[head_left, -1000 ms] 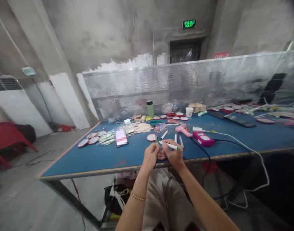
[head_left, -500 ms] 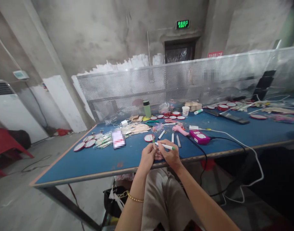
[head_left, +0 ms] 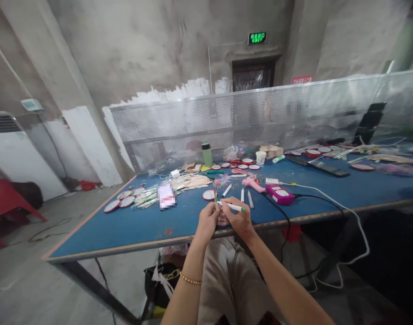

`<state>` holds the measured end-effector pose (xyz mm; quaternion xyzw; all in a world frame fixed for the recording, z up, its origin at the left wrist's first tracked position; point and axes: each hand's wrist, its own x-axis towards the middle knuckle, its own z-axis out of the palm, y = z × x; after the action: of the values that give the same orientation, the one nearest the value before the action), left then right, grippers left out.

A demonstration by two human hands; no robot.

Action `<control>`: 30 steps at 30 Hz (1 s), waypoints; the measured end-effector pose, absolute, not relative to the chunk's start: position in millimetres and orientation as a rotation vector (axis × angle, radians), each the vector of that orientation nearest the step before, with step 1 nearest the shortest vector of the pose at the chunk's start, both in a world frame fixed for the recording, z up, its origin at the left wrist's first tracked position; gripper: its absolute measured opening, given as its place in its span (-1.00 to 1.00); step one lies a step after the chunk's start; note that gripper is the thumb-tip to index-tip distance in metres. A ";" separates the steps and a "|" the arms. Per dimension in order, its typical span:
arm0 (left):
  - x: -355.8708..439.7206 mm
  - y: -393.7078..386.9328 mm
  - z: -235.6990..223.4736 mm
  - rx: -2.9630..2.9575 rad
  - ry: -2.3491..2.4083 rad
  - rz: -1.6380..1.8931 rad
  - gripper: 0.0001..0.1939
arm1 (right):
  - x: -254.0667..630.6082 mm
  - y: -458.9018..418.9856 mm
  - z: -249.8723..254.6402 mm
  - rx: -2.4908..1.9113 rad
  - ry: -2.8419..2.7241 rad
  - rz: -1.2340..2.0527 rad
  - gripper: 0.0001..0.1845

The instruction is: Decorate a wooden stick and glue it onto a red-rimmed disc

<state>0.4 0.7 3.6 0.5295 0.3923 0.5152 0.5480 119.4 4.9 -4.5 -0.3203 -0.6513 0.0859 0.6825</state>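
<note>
My left hand (head_left: 207, 222) is closed in a pinch on a short thin stick with a red and green tip (head_left: 215, 196), held upright. My right hand (head_left: 239, 219) grips a white marker pen (head_left: 234, 206) with a green end, its tip pointing left toward the stick. Both hands meet just above the near edge of the blue table (head_left: 132, 225). A round red-rimmed disc (head_left: 209, 194) lies right behind them, with two white sticks (head_left: 246, 196) to the right.
A pink glue gun (head_left: 253, 183), a magenta box (head_left: 280, 193) and cables lie to the right. Wooden sticks (head_left: 191, 181), several red-rimmed discs (head_left: 120, 202), a green bottle (head_left: 206, 154) and a white cup (head_left: 261, 156) sit further back. A perforated metal screen (head_left: 260, 113) backs the table.
The camera view has swung slightly; my hands keep the same grip on the stick and the marker, and stay together at the table's near edge.
</note>
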 end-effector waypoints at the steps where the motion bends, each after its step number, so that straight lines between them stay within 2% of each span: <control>1: 0.1 0.7 3.5 1.258 0.929 1.217 -0.69 | 119.5 5.0 -4.8 -0.719 -1.461 0.192 -0.79; 30: -0.9 0.9 0.1 1.272 0.918 1.204 -0.71 | 118.3 7.6 -7.5 -0.718 -1.447 0.160 -0.81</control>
<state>-0.9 0.9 0.1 0.5373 0.3880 0.5085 0.5497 118.3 7.6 -7.5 -0.3209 -0.6467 0.0715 0.6883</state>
